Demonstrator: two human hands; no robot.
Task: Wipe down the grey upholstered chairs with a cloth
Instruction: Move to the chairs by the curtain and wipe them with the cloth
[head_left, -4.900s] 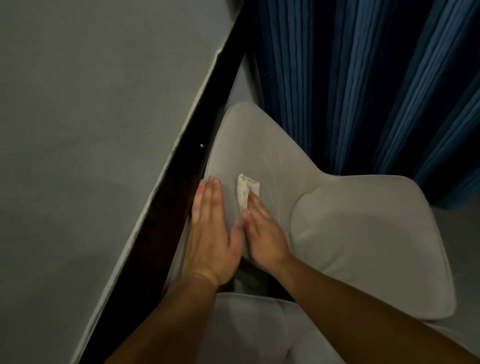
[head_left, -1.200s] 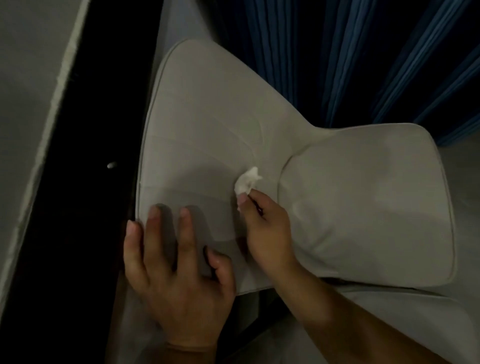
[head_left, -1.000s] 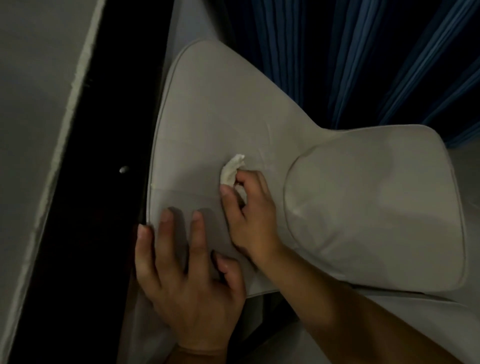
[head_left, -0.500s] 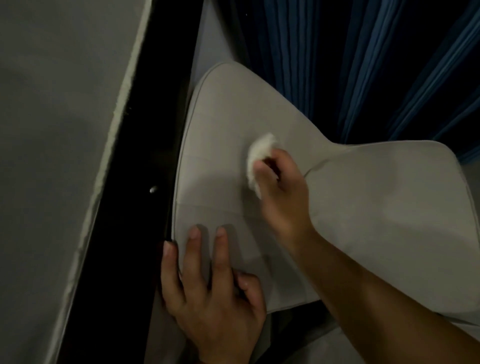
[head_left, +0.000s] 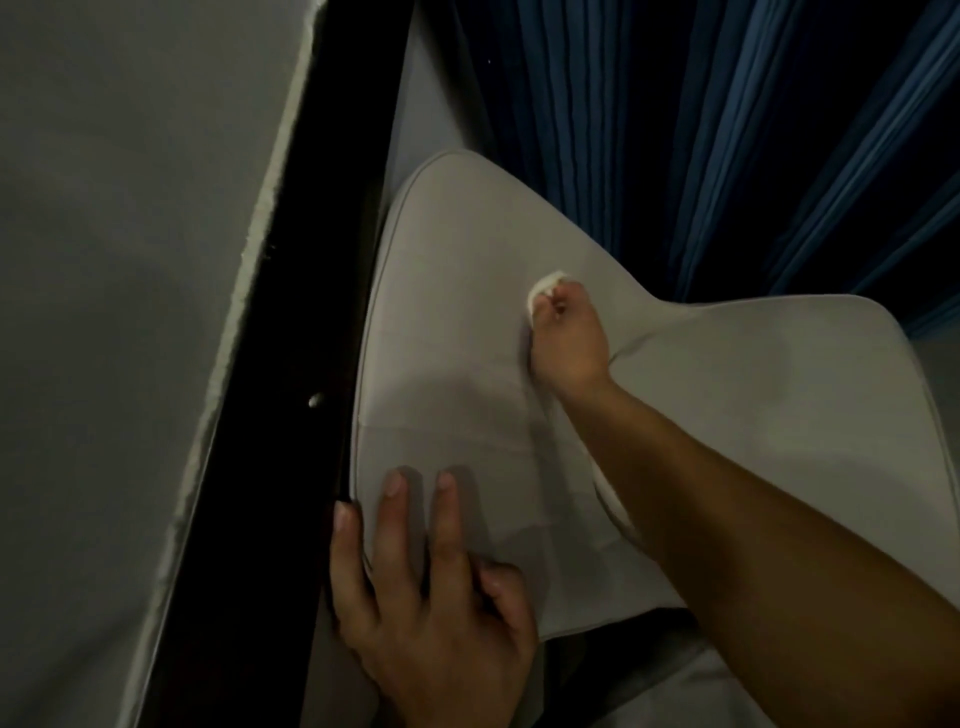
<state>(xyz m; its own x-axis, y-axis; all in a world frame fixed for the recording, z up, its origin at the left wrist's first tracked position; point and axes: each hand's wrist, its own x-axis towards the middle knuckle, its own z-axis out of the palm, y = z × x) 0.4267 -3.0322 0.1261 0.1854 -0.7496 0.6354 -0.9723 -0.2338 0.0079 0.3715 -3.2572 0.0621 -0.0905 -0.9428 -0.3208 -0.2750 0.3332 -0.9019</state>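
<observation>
Two bare hands work on one grey upholstered chair (head_left: 457, 364), seen from above in dim light. Nearest the viewer, the left hand (head_left: 431, 613) lies flat on the chair's near edge, fingers (head_left: 392, 499) spread open and gripping nothing, apparently steadying the chair. Beyond it, the right arm reaches across to the middle of the padded surface, where the right hand (head_left: 569, 338) has its fingers closed around a small white cloth (head_left: 545, 286), bunched into a wad and pressed against the fabric. Only a little of the cloth shows past the fingertips.

The cloth looks light, soft and easily crumpled, best held bunched in the fingers as it is. The upholstery looks cushioned and should give slightly under pressure; its piped rim offers a firm place to hold.

Along the chair's left edge runs a dark tabletop edge (head_left: 291, 364), just beside it, leaving little room that way. Open padding remains toward the far corner and to the right. Farthest away, a blue curtain (head_left: 701, 130) hangs close behind the chair's far edge.
</observation>
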